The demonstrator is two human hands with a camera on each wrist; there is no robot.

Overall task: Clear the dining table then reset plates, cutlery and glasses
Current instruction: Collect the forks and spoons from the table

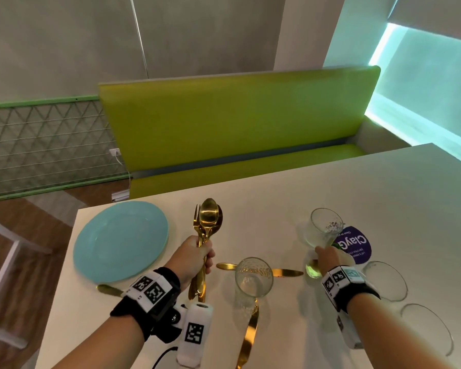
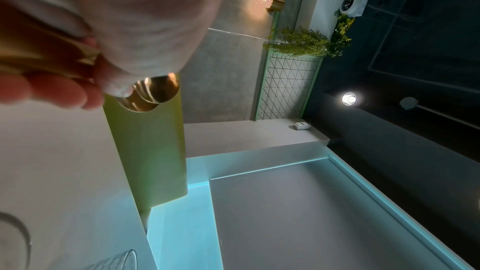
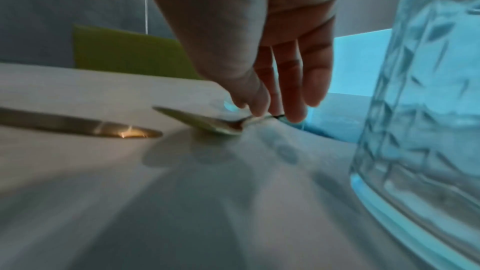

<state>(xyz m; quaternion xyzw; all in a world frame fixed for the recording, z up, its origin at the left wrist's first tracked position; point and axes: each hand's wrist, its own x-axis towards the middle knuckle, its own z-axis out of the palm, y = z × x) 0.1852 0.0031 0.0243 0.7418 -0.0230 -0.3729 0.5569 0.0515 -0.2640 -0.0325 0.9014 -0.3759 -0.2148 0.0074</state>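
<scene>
Left hand (image 1: pixel 194 255) clutches a bundle of gold cutlery (image 1: pixel 206 227). Right hand (image 1: pixel 326 258) pinches a spoon (image 3: pixel 207 123) off the table (image 1: pixel 357 187); lift it clear of nearby glass (image 1: pixel 324 226).

The right hand (image 1: pixel 328 258) hides its fingertips behind a glass (image 1: pixel 324 230) — grip on the spoon (image 3: pixel 207 123) blurred.

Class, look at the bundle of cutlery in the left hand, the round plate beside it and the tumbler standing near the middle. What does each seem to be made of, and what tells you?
Cutlery: likely metal with polished gold finish; mirror-like highlights.
Plate: probably glazed ceramic, possibly melamine; smooth, opaque pale blue, soft sheen.
Tumbler: clear patterned glass; a knife shows through.
</scene>
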